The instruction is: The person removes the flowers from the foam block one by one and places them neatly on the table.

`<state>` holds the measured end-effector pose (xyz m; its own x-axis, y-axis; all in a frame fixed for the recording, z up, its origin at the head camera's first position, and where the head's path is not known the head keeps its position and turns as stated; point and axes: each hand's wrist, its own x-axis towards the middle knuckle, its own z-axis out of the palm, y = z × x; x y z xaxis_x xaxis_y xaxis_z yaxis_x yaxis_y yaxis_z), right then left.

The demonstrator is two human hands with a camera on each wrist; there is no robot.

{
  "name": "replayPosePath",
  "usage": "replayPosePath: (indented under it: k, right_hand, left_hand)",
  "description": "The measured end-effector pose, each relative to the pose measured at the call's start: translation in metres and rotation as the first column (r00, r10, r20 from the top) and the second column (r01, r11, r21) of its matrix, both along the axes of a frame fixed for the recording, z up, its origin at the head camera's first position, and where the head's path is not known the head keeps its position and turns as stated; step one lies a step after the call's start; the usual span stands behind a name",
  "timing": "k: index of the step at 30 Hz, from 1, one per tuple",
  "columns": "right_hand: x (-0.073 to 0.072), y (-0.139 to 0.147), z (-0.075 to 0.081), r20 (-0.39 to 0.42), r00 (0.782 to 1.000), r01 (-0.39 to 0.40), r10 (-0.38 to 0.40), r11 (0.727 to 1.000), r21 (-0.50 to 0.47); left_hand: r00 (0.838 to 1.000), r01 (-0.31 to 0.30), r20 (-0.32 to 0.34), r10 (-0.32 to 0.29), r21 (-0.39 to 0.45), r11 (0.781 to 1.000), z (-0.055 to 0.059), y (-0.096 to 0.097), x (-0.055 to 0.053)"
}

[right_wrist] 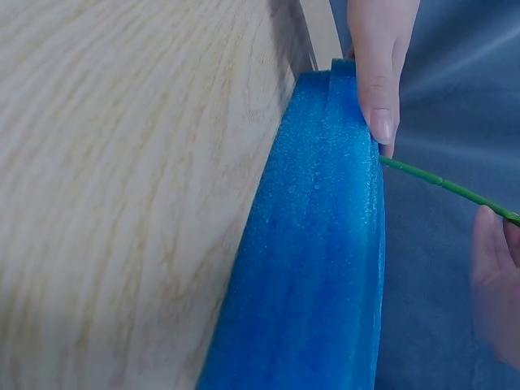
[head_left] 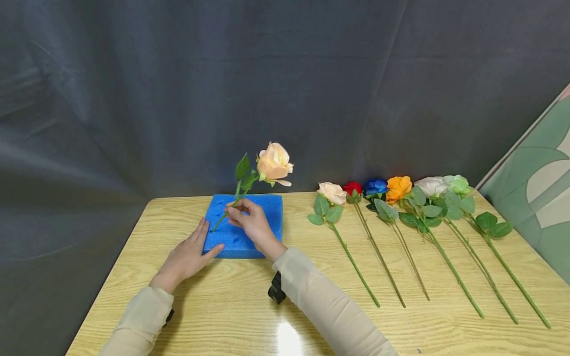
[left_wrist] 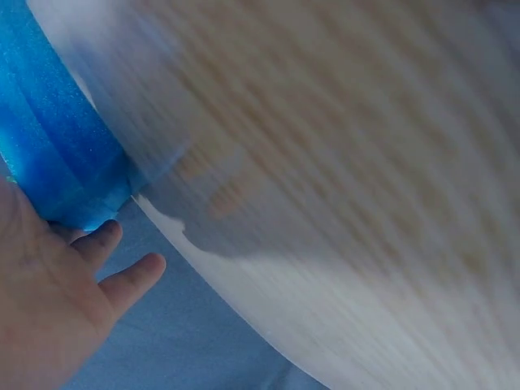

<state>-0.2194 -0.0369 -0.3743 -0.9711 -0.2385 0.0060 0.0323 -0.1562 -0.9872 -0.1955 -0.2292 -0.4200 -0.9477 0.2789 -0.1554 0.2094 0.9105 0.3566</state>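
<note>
A blue foam block (head_left: 238, 247) with several small holes in its top lies on the wooden table. My right hand (head_left: 255, 225) pinches the green stem of a peach rose (head_left: 273, 162) between thumb and fingers, above the block. The stem leans, bloom up and to the right, its lower end at the block's top near the left side. In the right wrist view that stem (right_wrist: 439, 180) meets the foam close to my left thumb. My left hand (head_left: 187, 256) rests on the block's left front corner, fingers extended along the side and thumb over the front edge.
Several roses lie in a row on the right of the table, blooms toward the back: a pale peach one (head_left: 332, 193), a red one (head_left: 352, 188), a blue one (head_left: 376, 186), an orange one (head_left: 398, 189) and whitish ones. A dark curtain (head_left: 267, 74) hangs behind the table.
</note>
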Motion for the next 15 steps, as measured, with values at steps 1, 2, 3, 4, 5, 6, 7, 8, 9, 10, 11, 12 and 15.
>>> replayPosePath:
  k: [1,2,3,4,5,6,7,8,9,10,11,12,15]
  right_hand:
    - [0.0,0.001,0.0,0.002,1.0,0.005,-0.005,1.0,0.0]
    - [0.0,0.002,0.001,0.004,1.0,0.013,-0.013,1.0,-0.006]
    - [-0.001,0.003,0.002,0.006,1.0,0.021,-0.021,1.0,-0.016]
    - [-0.002,0.005,0.004,0.007,1.0,0.03,-0.03,0.999,-0.033]
    - [-0.004,0.008,0.006,0.01,0.999,0.038,-0.038,0.998,-0.053]
    - [-0.006,0.011,0.009,0.008,0.999,0.047,-0.046,0.996,-0.073]
    - [-0.008,0.015,0.012,0.0,0.998,0.055,-0.056,0.994,-0.093]
    - [-0.01,0.019,0.015,-0.004,0.998,0.063,-0.063,0.991,-0.114]
    - [-0.012,0.023,0.017,-0.006,0.998,0.067,-0.068,0.989,-0.131]
    - [-0.014,0.028,0.019,-0.005,0.998,0.068,-0.07,0.987,-0.145]
    - [-0.015,0.033,0.02,-0.002,0.998,0.069,-0.07,0.986,-0.15]
    - [-0.016,0.038,0.02,0.002,0.998,0.069,-0.069,0.986,-0.149]
    - [-0.017,0.054,0.019,0.028,0.998,0.067,-0.064,0.986,-0.15]
  left_hand:
    - [1.0,0.002,0.0,-0.002,0.0,1.0,0.0,0.0,0.0]
    - [1.0,0.004,0.003,-0.004,-0.001,1.0,0.0,0.001,0.0]
    - [1.0,0.006,0.004,-0.006,-0.001,1.0,0.001,0.001,0.0]
    - [1.0,0.008,0.003,-0.008,0.0,1.0,0.001,0.001,0.0]
    - [1.0,0.008,0.003,-0.008,0.002,1.0,0.001,0.001,0.0]
    - [1.0,0.012,-0.001,-0.012,0.001,1.0,0.001,0.001,0.0]
    - [1.0,0.011,-0.002,-0.011,0.003,1.0,0.002,0.001,0.0]
    - [1.0,0.011,-0.003,-0.011,0.003,1.0,0.002,0.0,0.0]
    - [1.0,0.009,-0.003,-0.009,0.003,1.0,0.002,0.0,0.0]
    - [1.0,0.009,-0.002,-0.009,0.004,1.0,0.002,-0.001,0.0]
    - [1.0,0.008,0.0,-0.008,0.002,1.0,0.002,-0.001,0.0]
    - [1.0,0.01,0.002,-0.01,0.001,1.0,0.002,-0.001,0.001]
    - [1.0,0.013,0.006,-0.013,0.003,1.0,0.002,-0.001,0.002]
